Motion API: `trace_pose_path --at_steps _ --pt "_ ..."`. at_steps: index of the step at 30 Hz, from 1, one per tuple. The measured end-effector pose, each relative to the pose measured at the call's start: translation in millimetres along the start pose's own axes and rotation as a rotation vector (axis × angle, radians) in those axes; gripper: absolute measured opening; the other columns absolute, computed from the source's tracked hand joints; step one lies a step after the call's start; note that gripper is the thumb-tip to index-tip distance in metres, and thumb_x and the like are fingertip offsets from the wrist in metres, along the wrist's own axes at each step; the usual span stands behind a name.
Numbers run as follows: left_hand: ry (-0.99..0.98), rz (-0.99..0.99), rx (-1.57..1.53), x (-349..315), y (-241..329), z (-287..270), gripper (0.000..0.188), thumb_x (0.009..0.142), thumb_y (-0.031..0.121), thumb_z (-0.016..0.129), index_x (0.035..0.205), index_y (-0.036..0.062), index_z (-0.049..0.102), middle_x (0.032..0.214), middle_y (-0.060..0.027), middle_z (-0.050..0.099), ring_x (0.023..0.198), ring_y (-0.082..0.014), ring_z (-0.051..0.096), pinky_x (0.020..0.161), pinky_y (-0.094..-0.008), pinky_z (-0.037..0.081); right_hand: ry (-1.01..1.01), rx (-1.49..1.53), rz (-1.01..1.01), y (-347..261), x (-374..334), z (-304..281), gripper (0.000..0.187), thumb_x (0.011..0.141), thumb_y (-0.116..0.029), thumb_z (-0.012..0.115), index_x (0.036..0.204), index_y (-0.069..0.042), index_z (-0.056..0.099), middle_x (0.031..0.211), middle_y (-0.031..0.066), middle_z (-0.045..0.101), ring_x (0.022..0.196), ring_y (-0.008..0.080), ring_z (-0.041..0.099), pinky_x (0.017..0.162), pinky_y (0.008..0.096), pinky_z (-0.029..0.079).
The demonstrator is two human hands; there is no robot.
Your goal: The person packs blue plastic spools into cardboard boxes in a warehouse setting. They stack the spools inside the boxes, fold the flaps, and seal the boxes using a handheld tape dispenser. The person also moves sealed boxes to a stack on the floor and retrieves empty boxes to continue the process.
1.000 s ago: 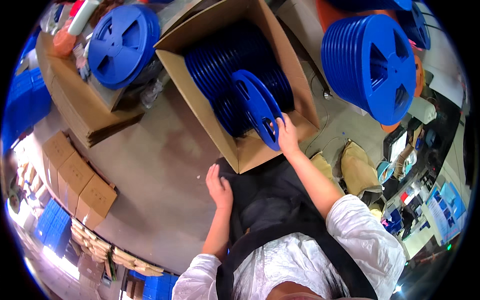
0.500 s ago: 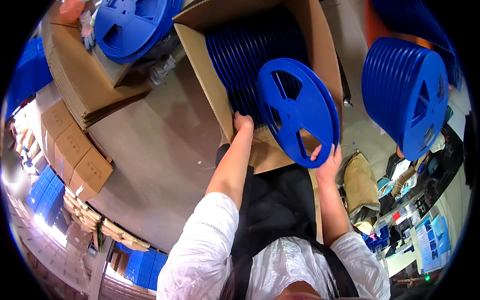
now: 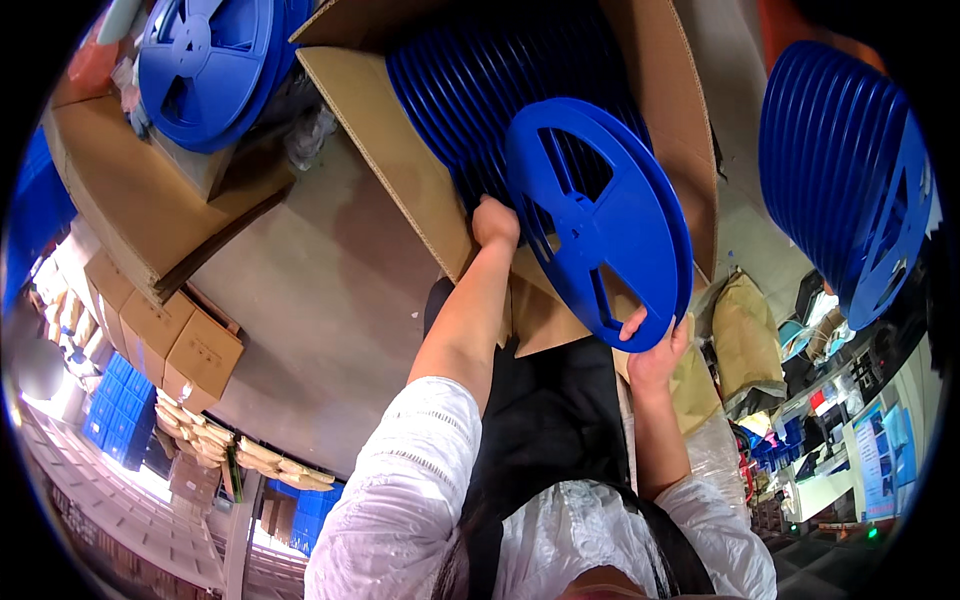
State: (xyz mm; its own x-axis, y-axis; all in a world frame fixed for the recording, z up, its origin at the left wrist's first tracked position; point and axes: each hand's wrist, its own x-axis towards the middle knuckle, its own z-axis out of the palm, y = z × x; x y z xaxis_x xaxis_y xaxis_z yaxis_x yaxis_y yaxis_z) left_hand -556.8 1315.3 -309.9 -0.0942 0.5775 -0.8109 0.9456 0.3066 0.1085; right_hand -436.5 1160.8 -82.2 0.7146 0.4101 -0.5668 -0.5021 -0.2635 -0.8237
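A blue plastic reel [image 3: 655, 250] with wedge-shaped cutouts leans out at the near right of an open cardboard box [image 3: 390, 150]. My right hand [image 3: 655, 355] is closed around its lower rim, with fingers showing through a cutout. Inside the box stands a close row of dark blue reels [image 3: 440, 100], their rims side by side. Against the near left end of that row, my left hand [image 3: 496, 224] is curled; its fingertips are hidden among the rims. The held reel covers part of the row.
More blue reels [image 3: 195, 70] lie at the far left near flattened cardboard [image 3: 120, 190]. At right stands another row of reels [image 3: 830, 160]. A brown paper sack [image 3: 748, 340] is beside the box. Closed cartons [image 3: 205, 350] sit at left.
The view has shifted, so the box and reels sit differently in it. My right hand keeps its hold on the reel; my left hand stays by the row, slightly farther up.
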Motion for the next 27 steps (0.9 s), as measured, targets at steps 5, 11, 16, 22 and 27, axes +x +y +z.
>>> trace_pose_path --at_steps 5,11,16,22,27 --pt "0.051 0.049 -0.060 21.8 -16.0 8.5 0.027 0.083 0.006 0.050 0.106 -0.0054 0.058 0.101 -0.0289 0.064 0.098 -0.0449 0.060 0.087 -0.0460 0.048 0.063 0.003 -0.010 -4.3 0.5 2.6 0.029 0.102 -0.028 0.041 0.104 -0.002 0.052 0.069 0.0097 0.058 0.056 0.0157 0.055 0.053 0.0275 0.046" --pt "0.033 0.177 -0.049 -35.4 -11.6 -22.1 0.016 0.081 0.006 0.053 0.091 -0.0057 0.056 0.087 -0.0295 0.063 0.089 -0.0455 0.061 0.080 -0.0495 0.049 0.075 -0.005 -0.079 -21.5 7.7 -1.1 0.028 0.102 -0.028 0.042 0.103 -0.002 0.052 0.070 0.0092 0.057 0.055 0.0155 0.054 0.051 0.0266 0.045" --pt "0.046 0.301 0.107 -103.9 21.9 -142.9 0.018 0.078 0.011 0.055 0.086 -0.0044 0.057 0.076 -0.0271 0.064 0.077 -0.0444 0.063 0.074 -0.0506 0.051 0.071 0.001 -0.037 -28.9 13.8 -11.4 0.028 0.102 -0.028 0.041 0.100 -0.002 0.052 0.065 0.0084 0.054 0.052 0.0154 0.052 0.049 0.0267 0.043" --pt "0.133 0.343 0.295 -141.6 52.9 -236.4 0.019 0.082 0.012 0.052 0.089 -0.0042 0.056 0.076 -0.0265 0.064 0.077 -0.0436 0.064 0.074 -0.0494 0.051 -0.089 0.065 0.199 -4.5 55.8 -3.3 0.031 0.102 -0.030 0.040 0.091 -0.004 0.051 0.062 0.0069 0.053 0.050 0.0143 0.050 0.049 0.0266 0.043" --pt "0.133 0.337 0.304 -146.2 56.5 -240.6 0.024 0.083 0.011 0.051 0.098 -0.0062 0.057 0.076 -0.0267 0.064 0.076 -0.0428 0.064 0.073 -0.0478 0.052 -0.211 0.022 0.340 24.0 106.1 -2.5 0.030 0.102 -0.030 0.042 0.087 -0.006 0.051 0.062 0.0071 0.054 0.047 0.0147 0.050 0.046 0.0268 0.042"
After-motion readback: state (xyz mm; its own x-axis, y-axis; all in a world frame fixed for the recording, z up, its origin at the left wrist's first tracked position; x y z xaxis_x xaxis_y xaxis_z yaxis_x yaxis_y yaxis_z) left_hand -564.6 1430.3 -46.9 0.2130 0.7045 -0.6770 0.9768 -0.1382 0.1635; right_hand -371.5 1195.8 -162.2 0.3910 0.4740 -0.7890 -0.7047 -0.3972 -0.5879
